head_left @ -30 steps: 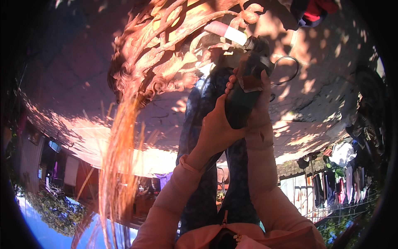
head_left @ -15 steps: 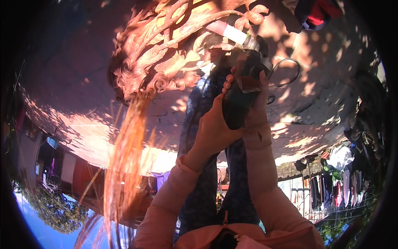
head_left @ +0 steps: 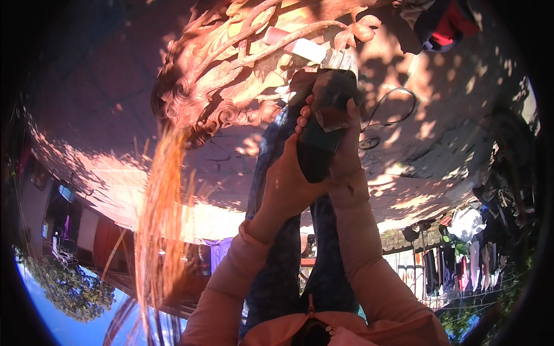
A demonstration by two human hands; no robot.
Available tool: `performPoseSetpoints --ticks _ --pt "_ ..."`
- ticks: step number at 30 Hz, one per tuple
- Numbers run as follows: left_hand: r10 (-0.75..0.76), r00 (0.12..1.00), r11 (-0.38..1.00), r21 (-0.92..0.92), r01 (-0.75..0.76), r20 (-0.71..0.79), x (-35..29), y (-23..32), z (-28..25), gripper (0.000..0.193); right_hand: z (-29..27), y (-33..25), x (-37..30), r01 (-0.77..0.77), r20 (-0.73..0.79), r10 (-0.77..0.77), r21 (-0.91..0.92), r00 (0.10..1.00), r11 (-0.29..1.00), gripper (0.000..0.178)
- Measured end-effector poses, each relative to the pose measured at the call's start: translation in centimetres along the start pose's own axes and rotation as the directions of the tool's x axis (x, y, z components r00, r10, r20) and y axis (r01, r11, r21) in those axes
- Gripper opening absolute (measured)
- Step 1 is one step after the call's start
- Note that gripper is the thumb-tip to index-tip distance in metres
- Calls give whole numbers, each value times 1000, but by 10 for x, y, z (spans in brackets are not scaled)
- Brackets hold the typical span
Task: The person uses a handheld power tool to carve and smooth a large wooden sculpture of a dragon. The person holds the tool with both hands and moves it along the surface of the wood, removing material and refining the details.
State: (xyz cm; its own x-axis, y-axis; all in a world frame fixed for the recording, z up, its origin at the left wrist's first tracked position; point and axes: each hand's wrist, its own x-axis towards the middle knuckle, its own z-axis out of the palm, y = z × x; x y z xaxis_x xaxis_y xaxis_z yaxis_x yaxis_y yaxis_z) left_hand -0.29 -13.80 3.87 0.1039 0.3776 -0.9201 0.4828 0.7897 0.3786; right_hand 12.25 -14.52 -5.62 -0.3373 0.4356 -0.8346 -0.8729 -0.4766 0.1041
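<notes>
Both my hands hold a dark green corded power tool (head_left: 321,141), like a grinder, with a pale collar at its far end. A pink-and-white cylinder (head_left: 309,50) sticks out leftward from that end and overlaps a carved wooden piece (head_left: 213,92); whether it touches the wood I cannot tell. My left hand (head_left: 285,167) wraps round the tool's left side, its fingertips showing along the body. My right hand (head_left: 348,147) grips the right side, thumb pointing up along it. The carving has curling leaves, twisting stems and a rounded bud.
A black cord (head_left: 393,109) loops on the paved ground right of the tool. Dark and red cloth (head_left: 447,26) lies at the far right. Blurred orange strands (head_left: 158,219) hang in front at left. My jeans (head_left: 332,248) are beneath my arms; clothes (head_left: 464,265) hang at lower right.
Both hands have shifted the tool slightly left, carrying its cylinder left across the carving. The view has shifted a little too.
</notes>
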Motion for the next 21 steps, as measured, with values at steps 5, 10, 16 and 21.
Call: performPoseSetpoints --ticks 5,10,16,21 --pt "-33 997 999 -34 35 76 2 12 4 89 5 -9 -14 45 -88 -39 69 995 997 68" --pt "-11 1000 999 -43 12 8 -2 0 -4 88 12 0 -6 -22 -33 19 -105 999 994 73" --pt "-53 998 996 -69 56 40 -3 1 -14 87 10 3 1 -29 -36 23 -171 999 985 75" --pt "-35 997 997 -62 39 67 -2 3 8 90 4 -7 -17 29 -77 -30 -15 997 999 66"
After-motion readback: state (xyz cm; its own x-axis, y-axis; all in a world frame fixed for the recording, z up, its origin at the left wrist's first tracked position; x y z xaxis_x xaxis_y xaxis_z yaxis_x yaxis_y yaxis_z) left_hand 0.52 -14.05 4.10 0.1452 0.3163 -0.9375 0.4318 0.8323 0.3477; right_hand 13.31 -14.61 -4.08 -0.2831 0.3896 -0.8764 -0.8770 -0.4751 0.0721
